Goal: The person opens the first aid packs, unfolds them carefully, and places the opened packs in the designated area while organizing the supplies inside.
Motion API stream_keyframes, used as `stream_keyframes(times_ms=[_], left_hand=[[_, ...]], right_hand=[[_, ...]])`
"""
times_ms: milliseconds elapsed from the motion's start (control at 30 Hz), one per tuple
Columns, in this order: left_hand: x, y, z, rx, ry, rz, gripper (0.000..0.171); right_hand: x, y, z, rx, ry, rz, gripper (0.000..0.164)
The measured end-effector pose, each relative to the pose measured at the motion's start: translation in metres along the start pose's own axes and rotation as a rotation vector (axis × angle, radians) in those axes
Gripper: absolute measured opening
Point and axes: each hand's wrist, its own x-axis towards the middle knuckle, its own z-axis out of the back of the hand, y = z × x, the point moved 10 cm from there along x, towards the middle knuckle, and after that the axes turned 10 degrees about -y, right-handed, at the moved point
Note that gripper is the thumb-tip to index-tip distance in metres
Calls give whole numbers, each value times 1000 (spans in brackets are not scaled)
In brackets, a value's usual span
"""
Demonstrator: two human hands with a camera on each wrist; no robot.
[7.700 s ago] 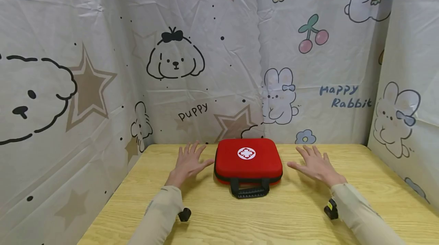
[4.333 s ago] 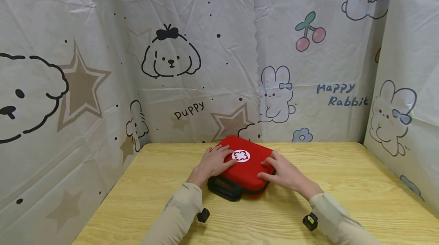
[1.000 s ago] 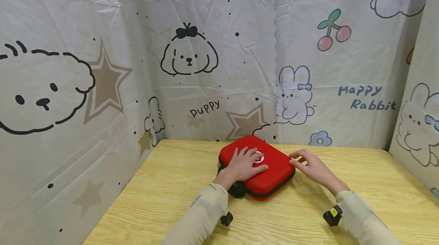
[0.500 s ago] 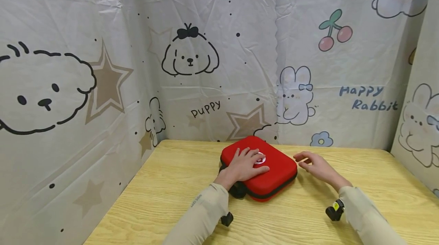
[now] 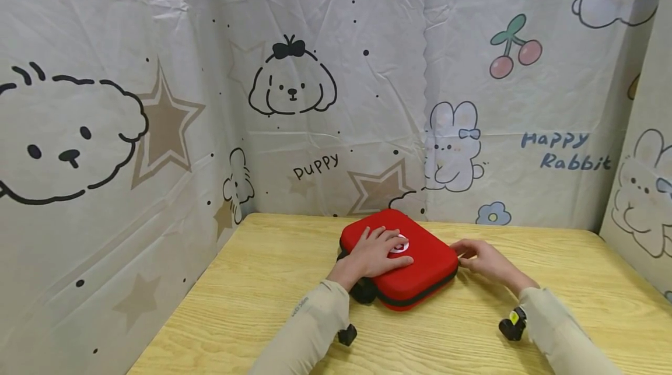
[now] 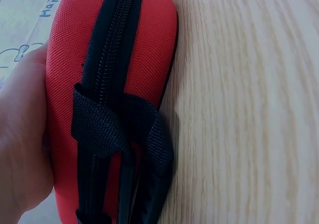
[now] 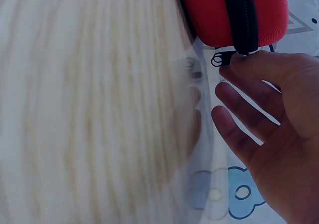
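Note:
A red first-aid case point(image 5: 420, 252) with a white round emblem lies turned at an angle on the table, lid down. My left hand point(image 5: 374, 253) rests on its top with fingers spread, partly covering the emblem. The black handle point(image 6: 124, 129) hangs from the near left side, beside the zipper point(image 6: 112, 50). At the case's right corner, my right hand point(image 5: 485, 261) pinches a small black zipper pull point(image 7: 223, 58) between thumb and forefinger. Its other fingers point(image 7: 244, 112) are loosely bent. The case's underside and far side are hidden.
The case stands on a light wood-grain table point(image 5: 283, 328). Close behind and at the sides hang printed cloth curtains point(image 5: 315, 130). Small black cameras point(image 5: 513, 323) are worn at both wrists.
Over the earlier frames the case has turned, its handle swinging from the front to the left. Within the last half second my right hand has come back to the case's corner; the left stayed put.

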Motion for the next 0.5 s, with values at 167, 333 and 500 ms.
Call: stream_keyframes(times_ms=[167, 333, 500], left_hand=[[-1, 2, -1, -1, 2, 3, 64], [-1, 2, -2, 2, 0, 4, 64], [0, 0, -1, 2, -7, 6, 63]], right_hand=[[0, -3, -4, 19, -3, -39, 30], [-1, -3, -4, -32, -24, -30, 21], [-2, -4, 2, -85, -48, -17, 7]])
